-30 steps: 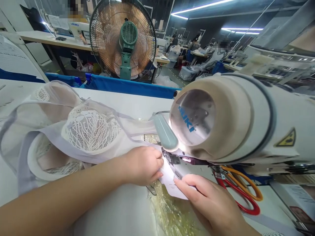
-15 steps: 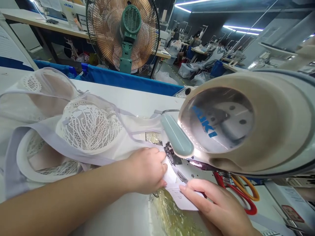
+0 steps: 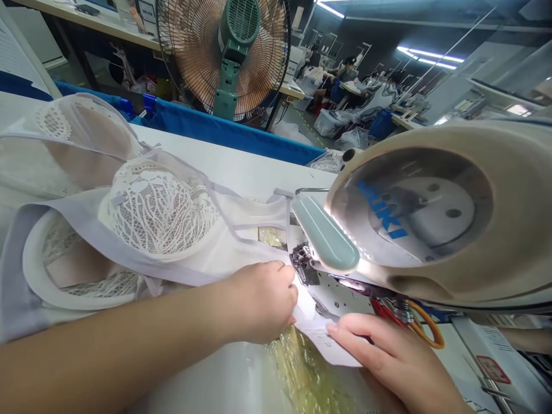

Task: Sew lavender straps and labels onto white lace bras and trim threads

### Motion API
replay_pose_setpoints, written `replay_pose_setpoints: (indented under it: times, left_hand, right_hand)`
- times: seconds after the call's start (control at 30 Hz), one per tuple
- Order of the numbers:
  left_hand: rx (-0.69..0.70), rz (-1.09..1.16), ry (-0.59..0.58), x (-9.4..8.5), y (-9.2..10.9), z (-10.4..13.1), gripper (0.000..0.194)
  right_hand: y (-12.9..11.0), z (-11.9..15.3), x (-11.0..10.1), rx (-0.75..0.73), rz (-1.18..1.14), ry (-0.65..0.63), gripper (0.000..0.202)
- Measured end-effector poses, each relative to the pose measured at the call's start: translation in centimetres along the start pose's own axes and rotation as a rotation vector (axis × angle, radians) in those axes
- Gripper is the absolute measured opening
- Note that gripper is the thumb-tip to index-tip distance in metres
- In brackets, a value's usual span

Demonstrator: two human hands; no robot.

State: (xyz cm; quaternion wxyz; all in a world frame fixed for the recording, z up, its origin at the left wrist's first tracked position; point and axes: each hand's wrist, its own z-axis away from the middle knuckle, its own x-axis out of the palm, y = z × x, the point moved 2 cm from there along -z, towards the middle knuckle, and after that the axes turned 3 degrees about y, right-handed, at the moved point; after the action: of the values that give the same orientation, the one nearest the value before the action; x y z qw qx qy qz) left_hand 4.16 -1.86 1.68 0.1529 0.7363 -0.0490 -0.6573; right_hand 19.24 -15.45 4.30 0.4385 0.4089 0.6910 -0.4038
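A white bra (image 3: pixel 164 215) with lace cups and pale lilac edging lies across the left of the table, its band running under the sewing machine (image 3: pixel 509 218). My left hand (image 3: pixel 263 302) is closed on the band just in front of the presser foot (image 3: pixel 304 261), fingers curled and the fingertips partly hidden. To its right, my right hand (image 3: pixel 383 351) pinches the band's pale end piece (image 3: pixel 330 345) between thumb and fingers. That end lies over the machine bed's front edge, above yellowish clear wrapping (image 3: pixel 310 379).
Red- and orange-handled scissors (image 3: pixel 426 325) lie behind my right hand, under the machine head. A box (image 3: pixel 504 356) stands at the right. Beyond the table are a blue cloth trough (image 3: pixel 241 138) and a large fan (image 3: pixel 224 57). People sit at machines farther back.
The view has shifted a little, so the machine head sits farther right and looks larger. Both hands keep their hold on the band, with hardly any movement relative to the presser foot.
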Motion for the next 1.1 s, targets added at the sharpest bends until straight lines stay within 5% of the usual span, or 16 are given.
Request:
replay_pose_setpoints:
  times: [0.4,0.83,1.1]
  left_hand:
    - [0.077,-0.134,0.042,-0.5,-0.6,-0.1,0.018]
    - [0.100,-0.154,0.139,-0.5,-0.9,0.1,0.023]
    - [0.113,-0.184,0.151,-0.4,-0.9,0.0,0.029]
  right_hand:
    - [0.4,-0.3,-0.2,-0.093,-0.025,-0.023,0.039]
    - [1.4,0.3,1.4,0.064,0.126,0.320,0.027]
    - [1.2,-0.3,1.1,0.015,0.063,0.309,0.033]
